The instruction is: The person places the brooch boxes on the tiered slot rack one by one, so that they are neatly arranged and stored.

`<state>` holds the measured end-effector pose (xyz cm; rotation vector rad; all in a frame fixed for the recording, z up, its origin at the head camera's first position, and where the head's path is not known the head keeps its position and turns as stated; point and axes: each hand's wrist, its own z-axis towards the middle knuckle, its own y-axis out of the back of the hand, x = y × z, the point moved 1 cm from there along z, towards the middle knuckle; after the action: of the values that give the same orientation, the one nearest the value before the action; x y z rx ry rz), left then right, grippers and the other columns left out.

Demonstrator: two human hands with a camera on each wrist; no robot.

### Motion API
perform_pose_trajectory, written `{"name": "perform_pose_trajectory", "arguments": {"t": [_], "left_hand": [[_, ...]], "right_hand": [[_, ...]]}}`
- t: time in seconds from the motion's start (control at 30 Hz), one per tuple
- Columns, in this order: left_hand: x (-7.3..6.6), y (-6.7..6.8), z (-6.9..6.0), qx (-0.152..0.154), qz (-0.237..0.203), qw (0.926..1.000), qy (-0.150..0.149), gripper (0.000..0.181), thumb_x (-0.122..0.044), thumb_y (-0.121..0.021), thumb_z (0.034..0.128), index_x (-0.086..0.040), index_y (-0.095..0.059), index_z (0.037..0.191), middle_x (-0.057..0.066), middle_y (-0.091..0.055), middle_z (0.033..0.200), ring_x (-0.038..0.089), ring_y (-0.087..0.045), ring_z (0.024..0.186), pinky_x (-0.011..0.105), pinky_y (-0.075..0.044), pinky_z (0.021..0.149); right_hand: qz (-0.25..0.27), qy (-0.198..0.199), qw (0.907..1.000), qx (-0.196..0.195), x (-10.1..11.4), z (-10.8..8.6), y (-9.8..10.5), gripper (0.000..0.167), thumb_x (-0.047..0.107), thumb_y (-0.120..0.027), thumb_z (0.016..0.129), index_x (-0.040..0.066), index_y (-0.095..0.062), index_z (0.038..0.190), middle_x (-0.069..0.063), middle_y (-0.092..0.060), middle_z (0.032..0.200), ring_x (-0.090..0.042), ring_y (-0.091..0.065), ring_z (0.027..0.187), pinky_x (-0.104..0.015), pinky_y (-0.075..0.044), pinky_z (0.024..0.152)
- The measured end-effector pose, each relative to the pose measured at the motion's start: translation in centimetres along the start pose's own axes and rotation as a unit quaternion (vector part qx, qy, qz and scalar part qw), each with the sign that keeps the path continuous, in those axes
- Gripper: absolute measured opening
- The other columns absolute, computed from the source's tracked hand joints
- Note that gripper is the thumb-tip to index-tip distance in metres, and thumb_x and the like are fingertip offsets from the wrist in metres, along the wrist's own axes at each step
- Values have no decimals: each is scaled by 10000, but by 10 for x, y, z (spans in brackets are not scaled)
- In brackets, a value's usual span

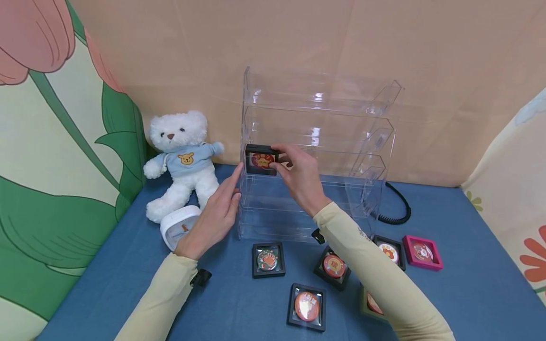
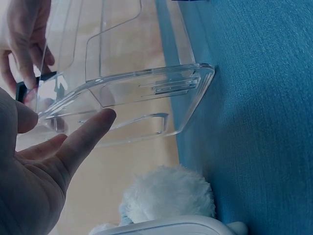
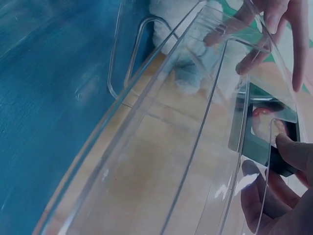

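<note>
A clear tiered rack (image 1: 315, 189) stands on the blue cloth. At the left end of one of its middle tiers is a black framed case (image 1: 261, 160) with a red round piece inside, upright. My right hand (image 1: 300, 175) pinches the right side of this case between thumb and fingers; the right wrist view shows the case (image 3: 271, 125) behind the clear plastic. My left hand (image 1: 215, 210) is at the rack's left side, its fingers extended; in the left wrist view a fingertip of the left hand (image 2: 54, 166) is against the clear side panel (image 2: 146, 81).
A white teddy bear (image 1: 181, 156) in a blue top sits left of the rack, with a white object (image 1: 172, 227) before it. Several framed cases, among them a black one (image 1: 268, 260) and a pink one (image 1: 423, 253), lie in front. A black coiled cord (image 1: 394, 221) lies right.
</note>
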<state>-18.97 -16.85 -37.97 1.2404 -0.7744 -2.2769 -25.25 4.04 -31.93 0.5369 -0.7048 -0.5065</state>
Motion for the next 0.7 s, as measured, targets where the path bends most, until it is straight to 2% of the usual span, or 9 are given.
{"name": "perform_pose_trajectory", "arguments": {"t": [0.4, 0.7], "left_hand": [[0, 1, 0, 47, 1, 10000, 56, 665, -133, -401, 1102, -324, -64, 1642, 136, -369, 1568, 301, -537, 1216, 529, -446, 1041], [0, 0, 0, -31, 58, 10000, -51, 683, -93, -418, 1092, -303, -74, 1645, 146, -375, 1564, 290, -500, 1272, 528, -419, 1067]], "right_hand": [[91, 77, 9999, 29, 3, -2, 8, 479, 115, -795, 882, 66, -621, 1326, -103, -682, 1226, -211, -713, 958, -359, -584, 843], [-145, -74, 9998, 72, 5, -10, 31, 494, 162, -800, 892, 107, -623, 1351, -67, -652, 1292, -210, -652, 1038, -398, -563, 852]]}}
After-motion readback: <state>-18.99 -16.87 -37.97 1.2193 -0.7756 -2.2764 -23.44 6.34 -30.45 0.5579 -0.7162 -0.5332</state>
